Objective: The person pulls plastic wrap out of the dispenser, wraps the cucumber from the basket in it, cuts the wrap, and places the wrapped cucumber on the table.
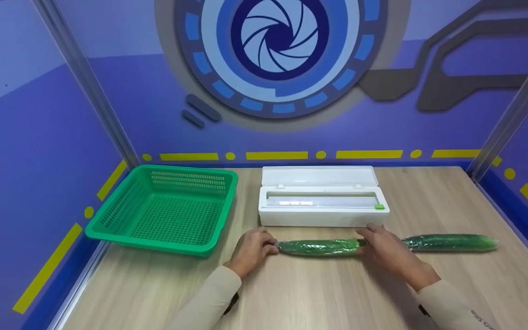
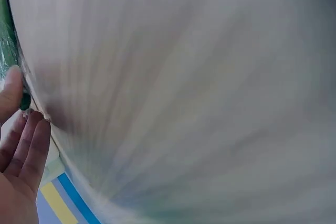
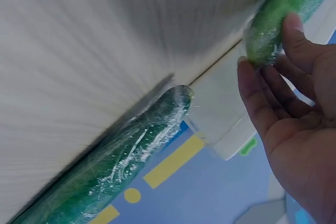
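Observation:
A cucumber (image 1: 319, 247) in clear plastic film lies on the table, a hand at each end. My left hand (image 1: 251, 250) pinches its left tip. In the left wrist view, the thumb (image 2: 11, 93) is on one side of that tip and the fingers (image 2: 32, 150) on the other. My right hand (image 1: 390, 250) holds the right end between thumb and fingers, as the right wrist view shows at the light green cucumber end (image 3: 268, 30). A second film-wrapped cucumber (image 1: 452, 243) lies to the right, beyond the right hand.
Behind the hands stands a white cling film box (image 1: 323, 219), lid raised, a film roll (image 1: 310, 201) inside and a green slider (image 1: 379, 207) at its right. A green plastic basket (image 1: 154, 245) sits at the left. Blue-purple panels (image 1: 291, 137) enclose the table (image 1: 310, 293).

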`<act>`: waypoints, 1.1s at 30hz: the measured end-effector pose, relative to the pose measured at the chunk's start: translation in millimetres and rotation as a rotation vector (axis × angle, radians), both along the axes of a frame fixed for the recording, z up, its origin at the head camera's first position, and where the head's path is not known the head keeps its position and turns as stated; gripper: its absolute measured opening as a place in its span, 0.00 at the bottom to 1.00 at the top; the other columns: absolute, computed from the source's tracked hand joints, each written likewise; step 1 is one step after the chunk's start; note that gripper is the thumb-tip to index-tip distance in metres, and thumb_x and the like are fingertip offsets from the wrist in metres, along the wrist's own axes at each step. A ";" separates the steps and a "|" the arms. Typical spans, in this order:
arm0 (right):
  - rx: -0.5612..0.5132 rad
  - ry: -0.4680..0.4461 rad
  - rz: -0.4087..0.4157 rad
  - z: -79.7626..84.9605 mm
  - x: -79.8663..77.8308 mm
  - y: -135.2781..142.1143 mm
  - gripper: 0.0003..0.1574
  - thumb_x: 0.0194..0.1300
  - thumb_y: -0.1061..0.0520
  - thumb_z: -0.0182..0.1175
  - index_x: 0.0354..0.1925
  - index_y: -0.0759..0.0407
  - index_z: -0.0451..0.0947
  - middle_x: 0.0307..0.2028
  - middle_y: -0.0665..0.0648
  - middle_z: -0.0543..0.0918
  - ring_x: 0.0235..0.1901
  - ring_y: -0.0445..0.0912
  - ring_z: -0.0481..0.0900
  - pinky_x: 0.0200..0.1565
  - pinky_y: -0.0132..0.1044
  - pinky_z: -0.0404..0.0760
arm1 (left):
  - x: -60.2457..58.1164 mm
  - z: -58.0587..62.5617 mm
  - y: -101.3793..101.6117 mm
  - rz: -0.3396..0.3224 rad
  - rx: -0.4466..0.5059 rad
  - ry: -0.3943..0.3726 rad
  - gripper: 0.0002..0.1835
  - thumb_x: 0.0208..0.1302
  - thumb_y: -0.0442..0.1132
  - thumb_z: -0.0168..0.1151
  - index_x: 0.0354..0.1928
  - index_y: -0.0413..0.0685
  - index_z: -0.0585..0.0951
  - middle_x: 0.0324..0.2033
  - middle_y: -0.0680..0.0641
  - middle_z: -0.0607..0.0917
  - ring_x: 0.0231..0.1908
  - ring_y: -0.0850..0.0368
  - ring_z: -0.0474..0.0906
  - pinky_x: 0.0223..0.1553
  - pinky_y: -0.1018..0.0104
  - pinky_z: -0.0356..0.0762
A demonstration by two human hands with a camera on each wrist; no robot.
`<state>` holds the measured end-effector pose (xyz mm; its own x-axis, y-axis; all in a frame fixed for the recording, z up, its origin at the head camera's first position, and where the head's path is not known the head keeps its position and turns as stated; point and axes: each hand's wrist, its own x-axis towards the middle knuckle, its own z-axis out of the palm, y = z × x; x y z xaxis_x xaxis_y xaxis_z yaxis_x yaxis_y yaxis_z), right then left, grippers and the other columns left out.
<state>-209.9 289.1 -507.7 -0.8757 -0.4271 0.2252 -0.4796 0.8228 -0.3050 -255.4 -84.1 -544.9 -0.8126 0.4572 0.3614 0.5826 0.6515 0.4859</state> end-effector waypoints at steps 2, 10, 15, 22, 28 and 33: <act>-0.007 0.004 0.015 -0.5 0.5 0.3 0.24 0.60 0.67 0.77 0.52 0.71 0.81 0.42 0.59 0.82 0.42 0.52 0.84 0.45 0.50 0.85 | -0.9 0.0 -1.0 -0.010 0.002 0.032 0.07 0.60 0.38 0.80 0.37 0.42 0.93 0.32 0.52 0.88 0.36 0.59 0.87 0.41 0.66 0.84; -0.142 -0.092 0.018 -6.0 -2.5 11.1 0.19 0.60 0.65 0.77 0.39 0.54 0.75 0.35 0.45 0.78 0.34 0.39 0.73 0.36 0.39 0.78 | 0.8 2.4 1.2 0.032 -0.026 0.045 0.05 0.63 0.37 0.77 0.39 0.46 0.94 0.35 0.54 0.92 0.39 0.61 0.89 0.43 0.64 0.85; -0.164 -0.153 0.005 -7.9 -5.3 15.0 0.09 0.68 0.64 0.71 0.38 0.52 0.81 0.36 0.43 0.81 0.37 0.36 0.76 0.40 0.39 0.82 | 4.3 3.0 2.6 0.042 -0.061 0.057 0.03 0.64 0.37 0.76 0.38 0.48 0.93 0.35 0.56 0.92 0.38 0.62 0.88 0.42 0.64 0.85; -0.112 -0.134 -0.039 -8.6 -3.0 9.7 0.16 0.57 0.58 0.81 0.38 0.54 0.82 0.40 0.47 0.76 0.39 0.43 0.75 0.42 0.46 0.83 | 6.9 0.6 0.3 -0.002 -0.066 0.036 0.05 0.67 0.36 0.75 0.41 0.44 0.93 0.36 0.53 0.86 0.39 0.59 0.83 0.44 0.63 0.83; -0.109 -0.118 -0.045 -15.5 -2.1 6.4 0.23 0.50 0.59 0.84 0.35 0.52 0.78 0.37 0.46 0.73 0.36 0.42 0.72 0.40 0.43 0.80 | 6.4 -1.0 -0.3 -0.022 -0.057 -0.028 0.14 0.60 0.41 0.81 0.44 0.42 0.93 0.37 0.53 0.83 0.40 0.60 0.80 0.45 0.64 0.81; -0.141 -0.152 -0.040 -14.9 -3.0 7.0 0.21 0.54 0.59 0.82 0.44 0.59 0.84 0.35 0.46 0.78 0.35 0.41 0.76 0.39 0.42 0.81 | 3.2 2.1 0.0 -0.004 -0.069 -0.022 0.09 0.59 0.38 0.80 0.40 0.43 0.93 0.33 0.53 0.85 0.37 0.61 0.83 0.40 0.66 0.83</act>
<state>-212.9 296.1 -522.6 -0.9198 -0.3648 0.1444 -0.3872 0.7843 -0.4847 -252.1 -84.1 -542.8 -0.8181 0.4838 0.3107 0.5750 0.6812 0.4531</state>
